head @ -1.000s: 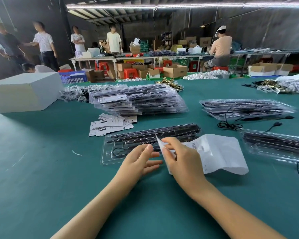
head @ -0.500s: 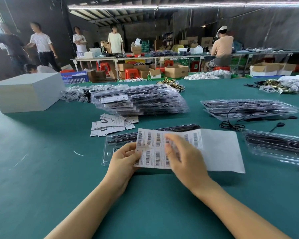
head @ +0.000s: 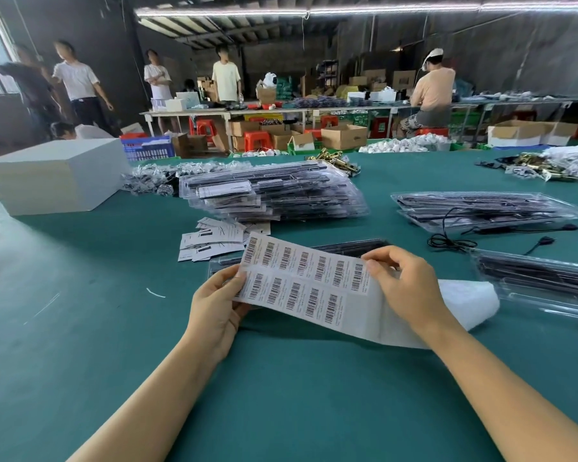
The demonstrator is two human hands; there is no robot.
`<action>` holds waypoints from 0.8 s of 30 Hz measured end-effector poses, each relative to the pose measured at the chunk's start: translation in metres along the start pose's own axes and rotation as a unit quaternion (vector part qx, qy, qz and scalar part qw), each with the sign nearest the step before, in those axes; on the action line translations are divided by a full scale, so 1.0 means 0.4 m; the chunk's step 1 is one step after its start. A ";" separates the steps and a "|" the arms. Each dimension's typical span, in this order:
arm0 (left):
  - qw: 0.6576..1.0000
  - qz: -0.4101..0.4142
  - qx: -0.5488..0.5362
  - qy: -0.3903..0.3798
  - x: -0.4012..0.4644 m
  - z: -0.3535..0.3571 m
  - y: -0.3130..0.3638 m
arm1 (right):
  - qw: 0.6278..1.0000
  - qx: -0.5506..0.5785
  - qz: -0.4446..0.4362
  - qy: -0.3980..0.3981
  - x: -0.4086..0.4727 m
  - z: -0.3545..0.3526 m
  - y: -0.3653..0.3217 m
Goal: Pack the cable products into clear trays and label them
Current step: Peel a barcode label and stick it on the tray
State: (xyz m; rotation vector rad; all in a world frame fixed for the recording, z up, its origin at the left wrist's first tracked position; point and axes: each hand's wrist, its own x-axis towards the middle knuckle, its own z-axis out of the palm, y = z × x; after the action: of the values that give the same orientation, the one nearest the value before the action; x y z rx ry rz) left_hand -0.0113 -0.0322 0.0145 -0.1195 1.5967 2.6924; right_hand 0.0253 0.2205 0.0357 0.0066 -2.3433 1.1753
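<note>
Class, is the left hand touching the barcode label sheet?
Touching: the head view shows the left hand pinching the left edge of the label sheet.

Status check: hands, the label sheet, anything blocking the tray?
Left hand and right hand pinch the white barcode label sheet, lifted. Clear plastic tray lies behind it, mostly hidden. Nothing seen blocking.

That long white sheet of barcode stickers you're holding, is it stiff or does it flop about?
Probably floppy: the white barcode label sheet sags between the left hand and right hand, and its far end droops onto the green table. It likely weighs little, since fingertip pinches hold it up. It may crease easily.
</note>
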 end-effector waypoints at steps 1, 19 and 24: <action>1.000 -0.005 -0.009 0.000 0.002 -0.002 0.001 | 0.999 0.033 0.014 -0.001 0.003 -0.001 -0.001; 0.978 -0.127 -0.066 -0.150 -0.101 0.101 -0.059 | 0.963 0.254 0.087 0.027 -0.054 0.107 -0.064; 0.981 -0.112 -0.080 -0.139 -0.093 0.098 -0.058 | 0.996 0.024 -0.062 0.052 -0.065 0.103 -0.067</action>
State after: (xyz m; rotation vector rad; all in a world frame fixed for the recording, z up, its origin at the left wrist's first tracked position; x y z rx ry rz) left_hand 0.0246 0.0146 0.0156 0.0694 1.2119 2.5260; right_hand 0.0358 0.1670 0.0239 0.1024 -2.1900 1.1440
